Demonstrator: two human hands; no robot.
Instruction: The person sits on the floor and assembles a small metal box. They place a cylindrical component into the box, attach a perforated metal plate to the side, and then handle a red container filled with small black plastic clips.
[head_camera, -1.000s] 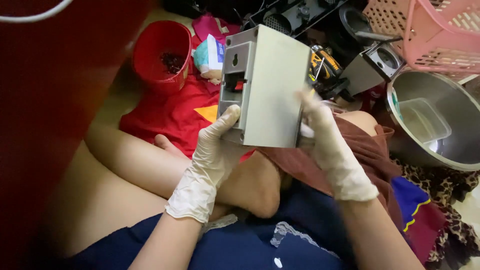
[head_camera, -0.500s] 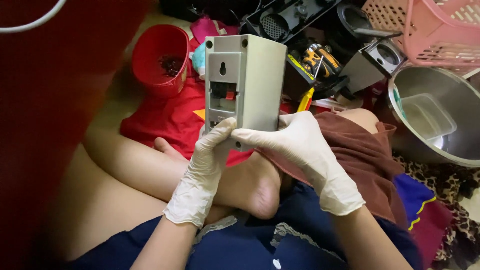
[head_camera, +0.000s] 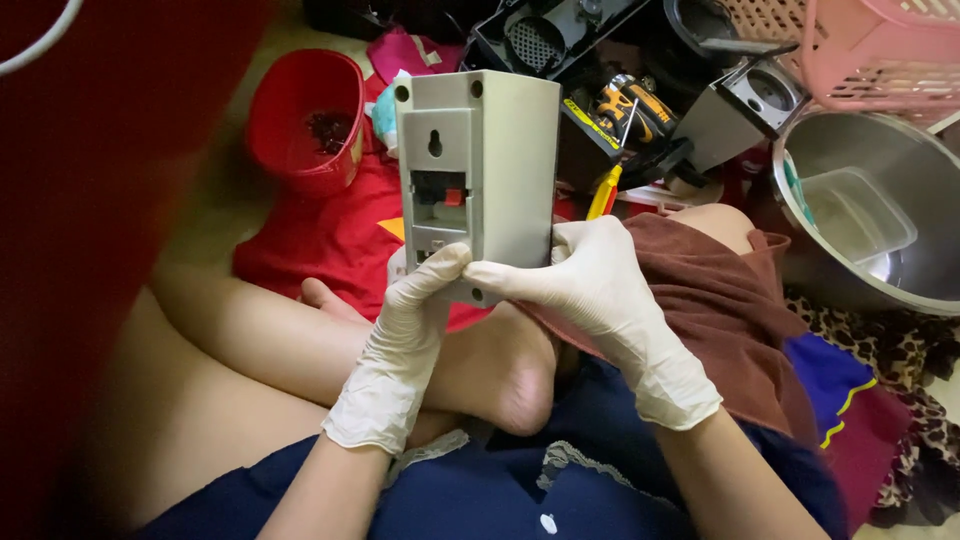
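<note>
I hold a grey plastic box (head_camera: 500, 170) upright over my crossed legs; its back face shows a keyhole slot and a recess with a red part. My left hand (head_camera: 405, 330), in a white glove, grips the box's lower left corner, thumb on the back face. My right hand (head_camera: 590, 290), also gloved, wraps around the lower right edge and bottom of the box.
A red bucket (head_camera: 300, 120) stands on red cloth (head_camera: 320, 240) at the left. Behind the box lie a yellow-handled tool (head_camera: 603, 192), a yellow and black drill (head_camera: 630, 105) and dark appliance parts (head_camera: 545, 40). A steel bowl (head_camera: 880, 160) and pink basket (head_camera: 880, 45) sit at the right.
The box has been turned and raised upright so its back face looks at me. My right hand slid from its side down to the lower edge.
</note>
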